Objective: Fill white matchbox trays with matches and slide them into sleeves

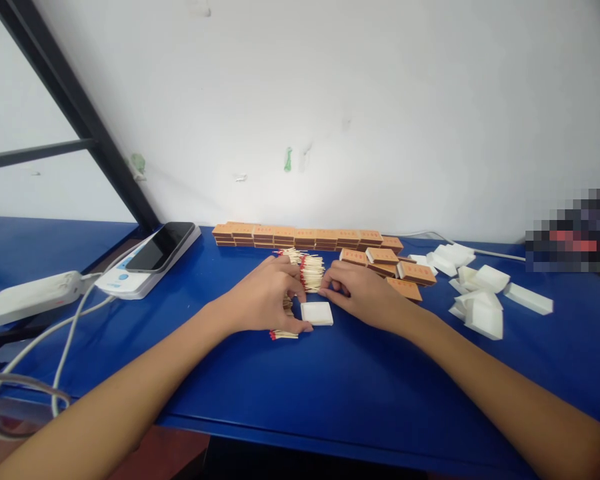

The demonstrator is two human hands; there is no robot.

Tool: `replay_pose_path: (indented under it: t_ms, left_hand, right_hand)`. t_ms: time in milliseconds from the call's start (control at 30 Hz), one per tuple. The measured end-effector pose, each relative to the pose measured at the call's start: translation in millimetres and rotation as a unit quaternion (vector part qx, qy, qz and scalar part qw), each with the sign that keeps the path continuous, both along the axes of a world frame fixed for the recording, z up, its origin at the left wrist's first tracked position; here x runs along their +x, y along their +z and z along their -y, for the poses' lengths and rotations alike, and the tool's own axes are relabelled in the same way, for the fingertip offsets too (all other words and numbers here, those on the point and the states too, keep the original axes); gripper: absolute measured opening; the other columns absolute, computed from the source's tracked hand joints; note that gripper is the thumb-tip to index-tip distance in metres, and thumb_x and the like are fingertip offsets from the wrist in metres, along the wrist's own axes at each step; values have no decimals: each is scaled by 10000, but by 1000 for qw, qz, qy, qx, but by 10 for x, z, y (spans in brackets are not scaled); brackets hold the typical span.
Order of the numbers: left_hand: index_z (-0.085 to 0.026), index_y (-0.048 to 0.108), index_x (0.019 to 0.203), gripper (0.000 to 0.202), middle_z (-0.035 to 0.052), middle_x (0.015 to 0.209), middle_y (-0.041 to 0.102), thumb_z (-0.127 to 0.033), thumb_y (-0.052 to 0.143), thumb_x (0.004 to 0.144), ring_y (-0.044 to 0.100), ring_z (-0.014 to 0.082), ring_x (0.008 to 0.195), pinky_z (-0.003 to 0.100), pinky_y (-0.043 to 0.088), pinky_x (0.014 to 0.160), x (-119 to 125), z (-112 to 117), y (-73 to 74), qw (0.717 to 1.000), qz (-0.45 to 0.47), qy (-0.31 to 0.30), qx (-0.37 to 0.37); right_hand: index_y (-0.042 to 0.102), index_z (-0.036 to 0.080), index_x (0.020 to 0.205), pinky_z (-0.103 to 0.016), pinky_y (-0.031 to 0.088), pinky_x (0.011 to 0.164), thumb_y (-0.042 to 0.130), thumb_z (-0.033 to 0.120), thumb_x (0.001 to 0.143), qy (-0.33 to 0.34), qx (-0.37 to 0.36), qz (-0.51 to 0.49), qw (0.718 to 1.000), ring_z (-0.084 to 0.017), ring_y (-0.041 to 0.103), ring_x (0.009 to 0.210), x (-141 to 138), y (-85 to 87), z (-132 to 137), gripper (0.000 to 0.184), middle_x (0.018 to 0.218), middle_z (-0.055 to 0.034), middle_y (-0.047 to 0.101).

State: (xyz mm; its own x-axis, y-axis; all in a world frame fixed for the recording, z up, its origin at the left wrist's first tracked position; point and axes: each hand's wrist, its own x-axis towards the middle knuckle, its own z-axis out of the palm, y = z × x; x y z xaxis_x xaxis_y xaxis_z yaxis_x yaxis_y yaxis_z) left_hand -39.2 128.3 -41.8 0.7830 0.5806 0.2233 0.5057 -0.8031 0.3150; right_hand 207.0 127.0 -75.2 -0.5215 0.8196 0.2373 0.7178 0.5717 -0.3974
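Observation:
A small white matchbox tray [317, 313] lies on the blue table. My left hand [265, 293] holds it at its left end, thumb at the near side and index finger at the far side. Just beyond the tray is a pile of red-headed matches [311, 275], with more matches [285, 335] partly hidden under my left hand. My right hand [363, 293] is beside the pile's right edge, fingers curled and fingertips close together at the match ends. Whether a match is between those fingertips is too small to tell.
Closed orange matchboxes [305, 237] stand stacked along the wall, and looser matchboxes [417, 272] lie beyond my right hand. Several empty white trays [485, 313] are heaped at the right. On the left are a phone [163, 247], a white device [125, 283], a power strip [35, 297] and cables.

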Motion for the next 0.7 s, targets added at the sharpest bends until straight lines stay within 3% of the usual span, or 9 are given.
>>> replay_pose_path:
  t_ms: [167, 367, 700]
  left_hand:
    - [-177, 806, 879, 380, 29, 884, 701, -498, 924, 712, 626, 204, 854, 400, 425, 887, -4, -5, -3, 1000, -4, -2, 4]
    - [-187, 803, 879, 383, 18, 870, 704, -517, 913, 718, 618, 201, 844, 417, 419, 954, -13, -23, -6, 1000, 1, -7, 9]
    - [-188, 805, 880, 370, 34, 869, 696, -498, 921, 712, 613, 204, 833, 405, 434, 914, -8, -12, 3, 1000, -5, -3, 1]
  right_hand:
    - [637, 198, 911, -293, 388, 687, 602, 199, 984, 11, -14, 20, 1000, -169, 556, 783, 78, 62, 8, 81, 890, -30, 614]
    - [658, 202, 896, -299, 405, 695, 617, 275, 994, 37, -38, 23, 998, -175, 556, 782, 134, 113, -1, 129, 895, -42, 623]
    - [698, 205, 920, -296, 398, 690, 636, 238, 975, 27, -29, 27, 999, -168, 554, 768, 92, 98, 30, 89, 863, -31, 612]
